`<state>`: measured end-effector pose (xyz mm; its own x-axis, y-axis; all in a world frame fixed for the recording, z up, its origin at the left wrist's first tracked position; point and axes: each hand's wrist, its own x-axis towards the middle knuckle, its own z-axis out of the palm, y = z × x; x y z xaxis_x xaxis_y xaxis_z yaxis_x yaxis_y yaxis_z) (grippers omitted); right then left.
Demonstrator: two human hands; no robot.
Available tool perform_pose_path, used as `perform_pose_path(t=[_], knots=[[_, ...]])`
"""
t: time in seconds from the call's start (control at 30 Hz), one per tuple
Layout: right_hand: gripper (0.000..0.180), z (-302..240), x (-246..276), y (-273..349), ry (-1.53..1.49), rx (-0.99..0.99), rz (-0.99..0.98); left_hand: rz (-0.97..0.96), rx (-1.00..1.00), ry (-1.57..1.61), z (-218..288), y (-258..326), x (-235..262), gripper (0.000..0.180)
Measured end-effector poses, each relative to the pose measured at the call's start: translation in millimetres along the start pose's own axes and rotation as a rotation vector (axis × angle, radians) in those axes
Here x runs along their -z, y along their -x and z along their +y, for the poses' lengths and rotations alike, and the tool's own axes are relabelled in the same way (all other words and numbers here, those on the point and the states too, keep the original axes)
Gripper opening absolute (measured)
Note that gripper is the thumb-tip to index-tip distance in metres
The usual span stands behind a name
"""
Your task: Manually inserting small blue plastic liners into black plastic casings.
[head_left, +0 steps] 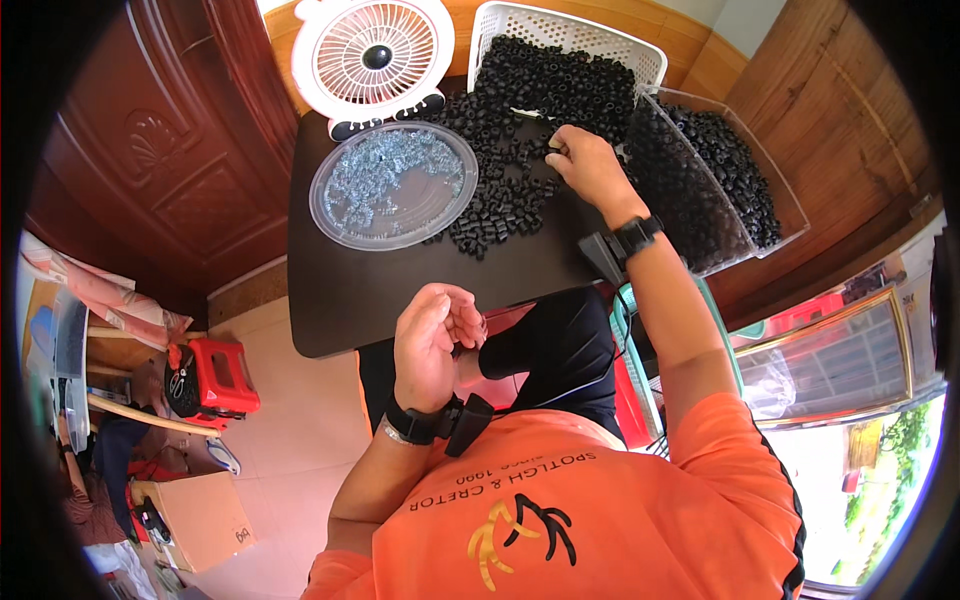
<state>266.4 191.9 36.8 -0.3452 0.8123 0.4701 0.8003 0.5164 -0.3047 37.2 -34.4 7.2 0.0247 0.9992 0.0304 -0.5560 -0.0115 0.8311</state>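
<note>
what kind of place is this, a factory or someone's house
Likely a home used for piecework: a small dark table by a carved wooden door, with a desk fan and heaps of small black rings.

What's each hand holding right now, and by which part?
The right hand pinches a small black ring from the pile between its fingertips. The left hand is curled closed; whatever it holds is hidden.

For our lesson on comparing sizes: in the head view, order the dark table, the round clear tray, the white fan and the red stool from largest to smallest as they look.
1. dark table
2. round clear tray and white fan: they look about alike, so no ranking between them.
3. red stool, though it sits lower on the floor, farther from the camera, so its look may mislead.
</note>
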Motion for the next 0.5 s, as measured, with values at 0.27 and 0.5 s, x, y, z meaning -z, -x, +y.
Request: perform_pose_path(t=[0.27, 0.5], knots=[[0.023, -107.5, 39.8, 87.7, -0.998, -0.059, -0.251, -0.027, 0.025, -0.021, -1.7, -4.9, -9.9, 0.032], [0.021, -131.7, 23.1, 115.6, -0.849, 0.134, -0.145, -0.083, 0.027, 0.018, -10.5, -7.4, -12.5, 0.03]])
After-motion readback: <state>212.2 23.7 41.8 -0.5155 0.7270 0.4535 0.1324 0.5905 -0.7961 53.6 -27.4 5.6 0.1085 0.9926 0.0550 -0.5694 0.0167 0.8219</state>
